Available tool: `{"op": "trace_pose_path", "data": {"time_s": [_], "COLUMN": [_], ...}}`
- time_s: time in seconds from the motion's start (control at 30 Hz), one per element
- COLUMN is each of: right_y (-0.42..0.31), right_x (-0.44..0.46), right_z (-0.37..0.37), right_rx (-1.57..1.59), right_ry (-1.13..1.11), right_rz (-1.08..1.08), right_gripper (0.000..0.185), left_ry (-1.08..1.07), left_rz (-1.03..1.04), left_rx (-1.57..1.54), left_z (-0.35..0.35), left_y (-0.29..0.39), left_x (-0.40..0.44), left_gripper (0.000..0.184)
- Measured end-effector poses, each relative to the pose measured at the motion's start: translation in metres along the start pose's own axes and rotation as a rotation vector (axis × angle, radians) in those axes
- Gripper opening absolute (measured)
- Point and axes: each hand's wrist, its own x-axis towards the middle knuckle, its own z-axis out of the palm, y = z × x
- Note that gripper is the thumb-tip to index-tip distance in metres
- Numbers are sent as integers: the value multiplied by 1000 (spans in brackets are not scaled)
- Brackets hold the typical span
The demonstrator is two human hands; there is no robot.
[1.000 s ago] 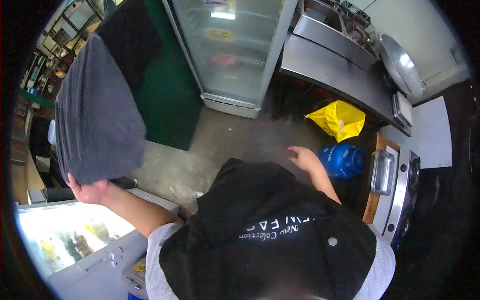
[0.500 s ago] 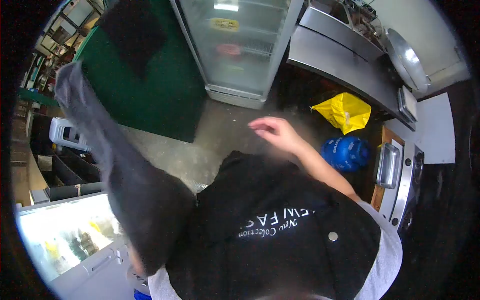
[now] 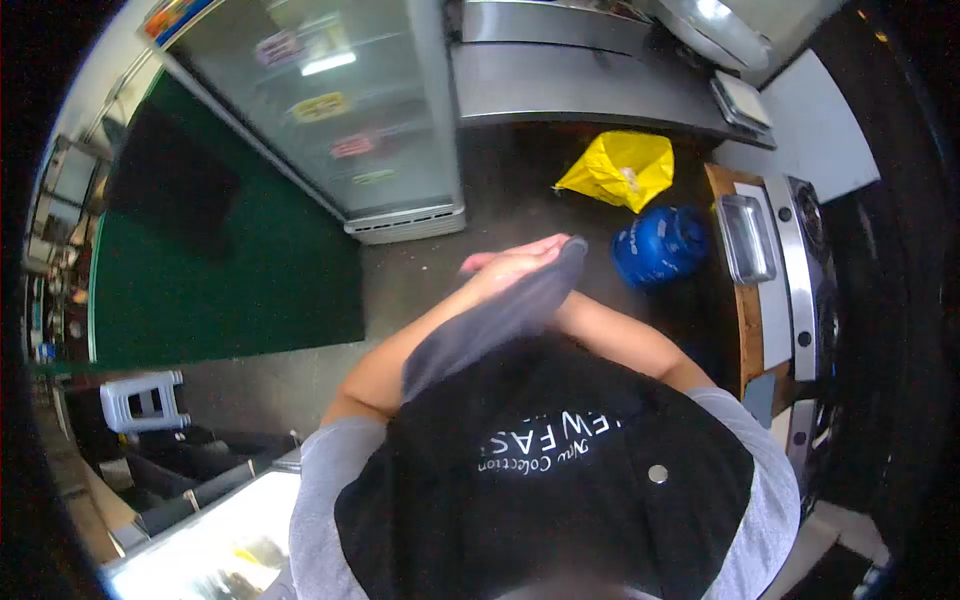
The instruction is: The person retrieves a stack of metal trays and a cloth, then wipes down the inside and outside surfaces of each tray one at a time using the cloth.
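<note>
Holding grey cloth (image 3: 490, 325), apron (image 3: 560, 515) reading "New Colection"

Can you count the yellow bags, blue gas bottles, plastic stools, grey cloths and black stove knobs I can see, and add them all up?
Yellow bags: 1
Blue gas bottles: 1
Plastic stools: 1
Grey cloths: 1
Black stove knobs: 3
Total: 7

Fridge (image 3: 330, 125) left of the counter (image 3: 575, 85), bag (image 3: 625, 172) before the counter, cylinder (image 3: 660, 246) beside the bag, stove (image 3: 796, 270) to the right
</note>
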Motion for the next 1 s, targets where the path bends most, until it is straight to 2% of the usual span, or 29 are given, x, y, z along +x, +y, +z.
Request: {"op": "trace_pose_path", "data": {"time_s": [0.07,0.13,0.17,0.2,0.23,0.3,0.33,0.4,0.43,0.47,0.5,0.57,0.6,0.63,0.67,0.7,0.77,0.83,0.9,0.97,1.0], "right_y": [-14,-49,-59,-72,-88,-109,-118,-130,-136,-141,-145,-157,-166,-177,-193,-190,-197,-177,-144,-138,-139], "right_x": [-17,-70,-102,-134,-169,-226,-244,-272,-288,-307,-326,-368,-393,-417,-441,-447,-443,-393,-374,-384,-395], "right_z": [-51,-64,-82,-84,-85,-80,-75,-69,-78,-88,-96,-103,-108,-111,-109,-100,-107,-89,-78,-78,-81], "right_rx": [-908,-1359,-1476,-1594,-1729,-1896,-1895,-1967,-1968,-1717,-1461,-1226,-1215,-1194,-982,-384,-116,-478,-513,-541,-594], "right_ry": [352,936,1047,1176,1185,1108,1118,967,975,909,832,744,499,254,0,-237,-137,411,302,289,309], "right_rz": [-352,-355,-558,-642,-596,-688,-680,-863,-867,-681,-501,-262,-274,-284,-238,-324,-171,-215,-435,-464,-456], "right_gripper": [26,26,29,30,34,38,38,43,43,43,44,34,33,32,28,22,21,20,18,18,18], "left_ry": [-92,-406,-357,-313,-160,196,239,341,398,459,456,358,371,379,335,286,231,-75,-69,-16,-110], "left_rz": [-68,-56,-42,1,70,16,75,148,159,238,238,383,394,402,497,590,597,606,538,409,232], "left_rx": [104,293,456,710,901,1095,1218,1427,1515,1655,1656,1862,1937,1933,1881,1824,1816,1715,1680,1712,1800], "left_z": [85,91,95,89,100,123,129,144,153,167,175,187,192,203,215,228,265,300,310,291,280], "left_y": [68,107,128,150,171,198,198,194,192,185,179,168,164,159,155,150,130,111,81,42,25], "left_x": [-47,-55,-64,-71,-76,-69,-59,-35,-21,-5,8,28,38,51,65,81,120,171,228,293,319], "left_gripper": [58,61,62,55,47,38,36,35,35,31,31,25,16,16,14,13,15,18,22,27,31]}}
